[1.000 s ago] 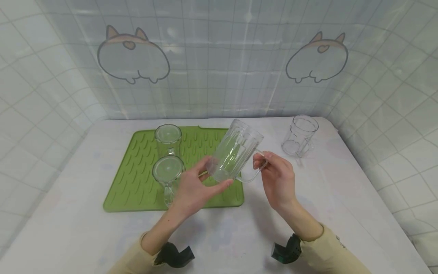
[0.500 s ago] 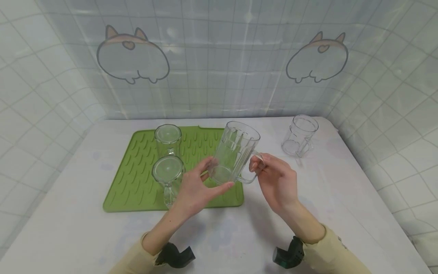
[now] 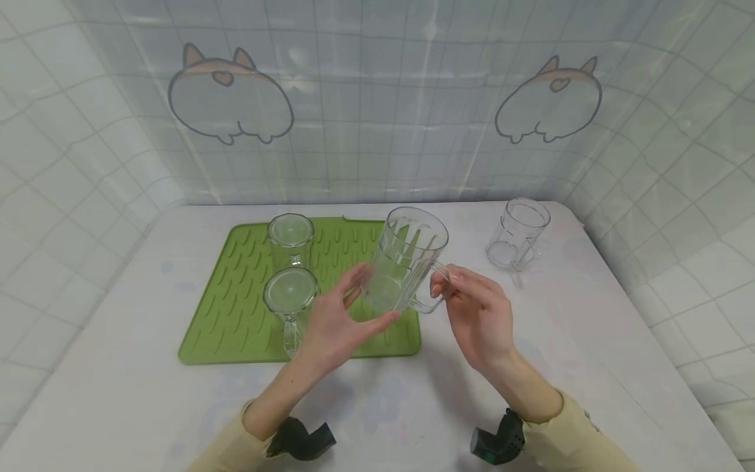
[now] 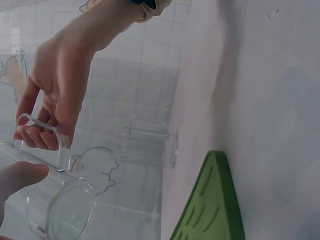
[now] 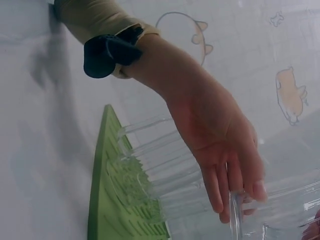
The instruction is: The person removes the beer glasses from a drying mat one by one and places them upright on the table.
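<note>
A clear glass mug (image 3: pixel 407 259) is held tilted in the air above the green mat (image 3: pixel 248 334), its mouth up and leaning to the right. My left hand (image 3: pixel 336 324) grips it low near the base, thumb in front and fingers behind. My right hand (image 3: pixel 478 311) pinches the mug's handle at its upper part, as the left wrist view also shows with the handle (image 4: pixel 64 150). Two more glass mugs stand upside down on the mat's left half: a rear mug (image 3: pixel 291 239) and a front mug (image 3: pixel 290 298), its handle toward me.
Another clear mug (image 3: pixel 519 233) stands upright at the back right of the white table (image 3: pixel 590 341), handle toward the front right. A tile-patterned curtain (image 3: pixel 377 131) with cartoon animals surrounds the table on the back and sides.
The held mug has turned so that its open mouth now faces up toward the head view and shows as a wide oval. Both hands keep their hold; the other mugs are unmoved.
</note>
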`<state>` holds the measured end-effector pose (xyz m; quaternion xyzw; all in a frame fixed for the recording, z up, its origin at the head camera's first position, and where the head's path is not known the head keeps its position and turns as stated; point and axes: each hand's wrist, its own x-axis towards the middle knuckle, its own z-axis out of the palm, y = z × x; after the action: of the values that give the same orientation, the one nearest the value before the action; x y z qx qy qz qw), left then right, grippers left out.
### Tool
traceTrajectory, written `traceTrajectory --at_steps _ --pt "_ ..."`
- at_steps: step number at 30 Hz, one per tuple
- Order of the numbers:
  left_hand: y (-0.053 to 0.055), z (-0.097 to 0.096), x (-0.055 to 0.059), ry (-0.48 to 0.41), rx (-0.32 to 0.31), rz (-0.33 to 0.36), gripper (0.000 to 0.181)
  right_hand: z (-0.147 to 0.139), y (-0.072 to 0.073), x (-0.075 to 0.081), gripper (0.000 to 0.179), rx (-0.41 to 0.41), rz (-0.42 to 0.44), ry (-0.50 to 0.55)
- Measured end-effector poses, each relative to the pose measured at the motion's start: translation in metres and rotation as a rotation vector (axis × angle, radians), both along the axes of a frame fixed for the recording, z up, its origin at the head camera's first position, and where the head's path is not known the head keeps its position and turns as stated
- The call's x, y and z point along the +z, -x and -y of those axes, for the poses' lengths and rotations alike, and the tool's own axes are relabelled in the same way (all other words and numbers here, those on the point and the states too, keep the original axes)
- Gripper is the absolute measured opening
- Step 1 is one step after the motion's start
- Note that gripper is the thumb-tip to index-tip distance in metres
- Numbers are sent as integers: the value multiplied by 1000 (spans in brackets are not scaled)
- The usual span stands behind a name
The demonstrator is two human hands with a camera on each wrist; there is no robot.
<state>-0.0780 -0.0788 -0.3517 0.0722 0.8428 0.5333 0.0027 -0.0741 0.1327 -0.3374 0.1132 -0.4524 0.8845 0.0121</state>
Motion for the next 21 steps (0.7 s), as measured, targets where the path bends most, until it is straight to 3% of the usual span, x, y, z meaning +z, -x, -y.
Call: traceTrajectory --at_steps 13,21 --pt "-4 14 15 -17 10 -58 82 0 5 -4 47 -63 -32 -59" --pt "-2 33 28 -88 72 -199 75 0 11 -5 45 -108 14 -62"
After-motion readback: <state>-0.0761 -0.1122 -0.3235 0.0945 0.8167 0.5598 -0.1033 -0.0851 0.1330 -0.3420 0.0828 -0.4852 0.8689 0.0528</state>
